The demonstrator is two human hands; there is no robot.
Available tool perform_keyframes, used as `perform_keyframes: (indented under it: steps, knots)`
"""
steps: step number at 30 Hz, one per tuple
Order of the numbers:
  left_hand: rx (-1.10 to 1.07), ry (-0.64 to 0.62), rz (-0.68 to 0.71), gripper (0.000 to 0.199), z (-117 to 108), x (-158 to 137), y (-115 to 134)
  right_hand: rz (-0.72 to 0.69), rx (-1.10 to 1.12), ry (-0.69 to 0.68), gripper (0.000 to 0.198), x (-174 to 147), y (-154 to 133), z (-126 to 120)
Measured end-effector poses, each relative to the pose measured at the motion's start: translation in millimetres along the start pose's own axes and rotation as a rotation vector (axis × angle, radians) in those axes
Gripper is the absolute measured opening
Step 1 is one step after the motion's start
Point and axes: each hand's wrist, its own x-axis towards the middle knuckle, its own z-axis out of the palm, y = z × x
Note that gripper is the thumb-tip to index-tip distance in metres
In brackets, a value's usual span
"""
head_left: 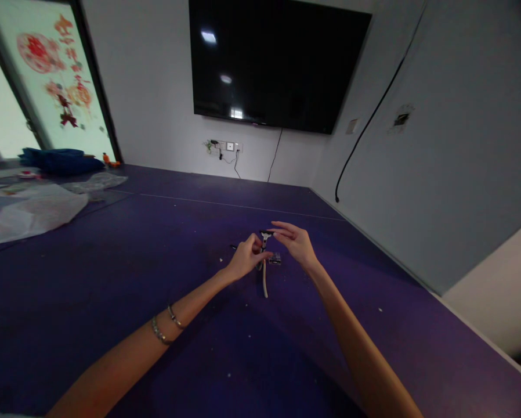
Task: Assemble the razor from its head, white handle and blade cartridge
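What looks like a razor [265, 237], with a dark T-shaped head and a silvery neck, stands upright between my two hands. My left hand [248, 255] is closed around its handle, below the head. My right hand [296, 244] pinches the right end of the head between thumb and fingers. Just below my hands, a cream-coloured slim stick [265, 283] points toward me; whether it joins the razor is hidden by my left hand. A small clear case with dark parts [275, 259] lies on the purple surface [191, 348] beneath my right hand.
White plastic sheeting [38, 212] and a dark blue cloth bundle [60, 161] lie at the far left, near a small orange object [107, 159]. A television [278, 64] hangs on the back wall above sockets [230, 146]. A black cable [369, 122] dangles along the right wall.
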Motion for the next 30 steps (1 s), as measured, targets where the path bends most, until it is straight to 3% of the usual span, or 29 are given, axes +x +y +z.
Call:
perform_keyframes:
  steps: [30]
  knots:
    - [-0.027, 0.019, -0.056, 0.035, 1.0, -0.7, 5.1, -0.052, -0.042, 0.008, 0.028, -0.4, 3.2, -2.7]
